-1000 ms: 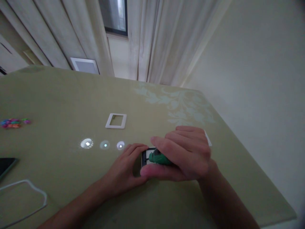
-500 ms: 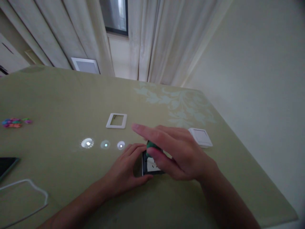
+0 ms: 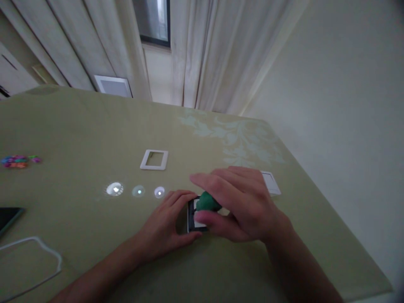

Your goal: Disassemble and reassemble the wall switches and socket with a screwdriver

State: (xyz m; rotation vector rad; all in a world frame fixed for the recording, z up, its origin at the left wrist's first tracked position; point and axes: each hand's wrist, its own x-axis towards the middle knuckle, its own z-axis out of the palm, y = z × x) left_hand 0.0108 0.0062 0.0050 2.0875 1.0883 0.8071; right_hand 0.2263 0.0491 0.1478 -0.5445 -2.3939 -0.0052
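My left hand [image 3: 173,221] lies on the table, thumb and fingers clasping the left side of a wall socket [image 3: 190,221] with a dark frame and white face. Over that socket, my right hand [image 3: 241,202] grips the green rounded handle of what looks like a screwdriver [image 3: 208,203]. The handle sits between thumb and fingers, tilted, and its tip is hidden. The right part of the socket is covered by the same hand. A white square cover frame [image 3: 144,161] lies flat beyond my left hand. Partly behind my right hand is a white square switch plate [image 3: 272,183].
The table [image 3: 94,126] has a pale cloth with a leaf pattern at the back right. Small colourful pieces [image 3: 17,161] lie at the far left, above a dark flat device [image 3: 9,219] and a white cable [image 3: 47,249]. A wall [image 3: 347,126] runs along the right edge.
My right hand has turned and shifted slightly right, showing more of the green handle and covering more of the white switch plate. My left hand stays on the socket.
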